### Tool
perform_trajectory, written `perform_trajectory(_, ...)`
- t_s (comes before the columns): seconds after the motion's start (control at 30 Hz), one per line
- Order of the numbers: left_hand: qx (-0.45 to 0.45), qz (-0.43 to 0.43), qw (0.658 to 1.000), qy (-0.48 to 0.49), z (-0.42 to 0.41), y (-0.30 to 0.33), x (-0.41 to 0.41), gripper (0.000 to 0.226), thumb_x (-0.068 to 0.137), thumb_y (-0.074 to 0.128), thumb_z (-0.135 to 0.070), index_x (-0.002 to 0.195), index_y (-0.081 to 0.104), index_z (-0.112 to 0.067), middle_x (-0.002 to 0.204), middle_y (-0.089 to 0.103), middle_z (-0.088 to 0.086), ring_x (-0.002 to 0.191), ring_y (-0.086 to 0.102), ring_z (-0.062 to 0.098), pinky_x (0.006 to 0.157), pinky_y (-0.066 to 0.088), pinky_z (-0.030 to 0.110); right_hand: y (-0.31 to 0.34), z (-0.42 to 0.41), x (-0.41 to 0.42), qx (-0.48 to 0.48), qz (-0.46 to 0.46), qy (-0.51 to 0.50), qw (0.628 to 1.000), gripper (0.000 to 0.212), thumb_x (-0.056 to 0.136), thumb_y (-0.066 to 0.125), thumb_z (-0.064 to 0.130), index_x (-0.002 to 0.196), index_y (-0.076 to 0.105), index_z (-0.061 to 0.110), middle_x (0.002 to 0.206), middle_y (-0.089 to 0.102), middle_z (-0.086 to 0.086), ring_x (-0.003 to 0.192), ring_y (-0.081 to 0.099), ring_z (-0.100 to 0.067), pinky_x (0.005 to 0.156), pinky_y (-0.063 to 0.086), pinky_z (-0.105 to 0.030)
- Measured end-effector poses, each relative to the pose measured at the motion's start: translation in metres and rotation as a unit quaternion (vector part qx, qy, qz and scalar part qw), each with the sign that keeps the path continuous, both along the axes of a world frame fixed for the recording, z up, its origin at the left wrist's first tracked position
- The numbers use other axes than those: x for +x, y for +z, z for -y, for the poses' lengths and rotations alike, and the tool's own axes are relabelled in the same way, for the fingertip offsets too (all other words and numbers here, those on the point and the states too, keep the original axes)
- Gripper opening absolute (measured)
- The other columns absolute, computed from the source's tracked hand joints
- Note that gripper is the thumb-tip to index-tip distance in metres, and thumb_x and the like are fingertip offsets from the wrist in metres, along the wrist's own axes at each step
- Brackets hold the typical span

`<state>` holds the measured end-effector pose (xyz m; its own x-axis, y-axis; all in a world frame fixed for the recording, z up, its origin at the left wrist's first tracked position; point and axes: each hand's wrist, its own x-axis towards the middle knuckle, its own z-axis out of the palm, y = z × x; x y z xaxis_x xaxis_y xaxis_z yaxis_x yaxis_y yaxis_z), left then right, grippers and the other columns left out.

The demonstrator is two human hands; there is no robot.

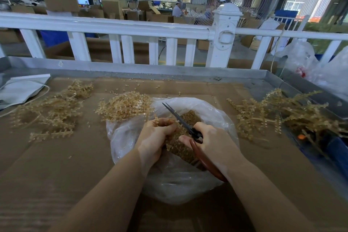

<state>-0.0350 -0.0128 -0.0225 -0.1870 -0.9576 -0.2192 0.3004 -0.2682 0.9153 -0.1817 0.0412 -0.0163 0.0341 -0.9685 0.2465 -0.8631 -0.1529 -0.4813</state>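
My left hand point(156, 137) grips a yellowish translucent plastic sprue strip point(160, 121) over an open clear plastic bag point(212, 117). My right hand point(212, 143) holds red-handled scissors point(183, 121), with the dark blades slightly parted and pointing up and away, right beside the strip. Inside the bag lies a heap of small cut plastic pieces point(180, 147). The bag sits on a cardboard-covered table point(75, 156).
Piles of uncut sprue strips lie at the left point(50, 111), the middle point(126, 105) and the right point(282, 115). A grey folded item with a cord point(20, 90) is at the far left. A white railing point(120, 30) runs behind the table's metal rim point(150, 68); plastic bags point(305, 60) are at right.
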Motion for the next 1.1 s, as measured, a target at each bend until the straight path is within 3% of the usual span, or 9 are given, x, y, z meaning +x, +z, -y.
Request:
perform_trajectory(0.33, -0.029, 0.034, 0.999, -0.023, 0.000, -0.001, 0.001, 0.012, 0.084, 0.062, 0.004, 0.076, 0.065, -0.005, 0.063, 0.069, 0.007, 0.059, 0.068, 0.019, 0.054, 0.054, 0.028, 0.003, -0.001, 0.001, 0.004, -0.018, 0.007, 1.000, 0.033, 0.087, 0.048, 0.063, 0.089, 0.045, 0.030, 0.075, 0.056, 0.011, 0.066, 0.052, 0.003, 0.054, 0.033, -0.011)
perform_trajectory(0.53, -0.037, 0.042, 0.998, -0.032, 0.001, -0.003, 0.001, 0.013, 0.084, 0.062, 0.003, 0.075, 0.066, -0.004, 0.068, 0.069, 0.010, 0.063, 0.067, 0.022, 0.060, 0.055, 0.031, 0.004, 0.004, 0.006, 0.007, -0.007, 0.000, 1.000, 0.035, 0.086, 0.051, 0.062, 0.088, 0.046, 0.027, 0.076, 0.059, 0.008, 0.070, 0.057, -0.006, 0.067, 0.049, -0.026)
perform_trajectory(0.73, -0.024, 0.016, 0.999, -0.030, 0.002, -0.003, 0.002, 0.018, 0.083, 0.063, 0.005, 0.069, 0.065, -0.007, 0.063, 0.068, 0.010, 0.058, 0.067, 0.021, 0.058, 0.056, 0.030, 0.008, 0.003, 0.007, 0.007, -0.002, -0.006, 1.000, 0.033, 0.086, 0.054, 0.061, 0.078, 0.043, 0.030, 0.068, 0.053, 0.011, 0.062, 0.051, 0.000, 0.051, 0.031, -0.012)
perform_trajectory(0.87, -0.022, -0.007, 1.000, -0.001, 0.002, -0.005, 0.001, 0.012, 0.084, 0.064, 0.002, 0.075, 0.063, -0.006, 0.064, 0.068, 0.009, 0.058, 0.066, 0.019, 0.055, 0.055, 0.027, 0.006, -0.001, 0.008, -0.027, 0.052, -0.019, 0.998, 0.028, 0.086, 0.057, 0.057, 0.086, 0.051, 0.029, 0.071, 0.054, 0.014, 0.066, 0.052, 0.002, 0.054, 0.035, -0.012)
perform_trajectory(0.97, -0.026, -0.022, 0.999, 0.006, 0.002, -0.007, 0.000, 0.006, 0.085, 0.066, -0.009, 0.081, 0.061, -0.009, 0.076, 0.067, 0.009, 0.072, 0.066, 0.021, 0.067, 0.057, 0.033, 0.006, -0.001, 0.008, -0.048, 0.102, -0.028, 0.993, 0.019, 0.086, 0.064, 0.046, 0.088, 0.051, 0.032, 0.075, 0.053, 0.019, 0.073, 0.052, 0.004, 0.061, 0.038, -0.006)
perform_trajectory(1.1, -0.047, -0.015, 0.999, 0.006, 0.001, -0.009, -0.001, 0.014, 0.089, 0.063, -0.020, 0.095, 0.062, -0.008, 0.087, 0.070, 0.012, 0.082, 0.068, 0.024, 0.078, 0.057, 0.035, 0.002, -0.001, 0.014, -0.066, 0.095, -0.034, 0.993, 0.018, 0.087, 0.068, 0.031, 0.101, 0.059, 0.024, 0.084, 0.057, 0.016, 0.078, 0.053, 0.002, 0.068, 0.037, 0.000)
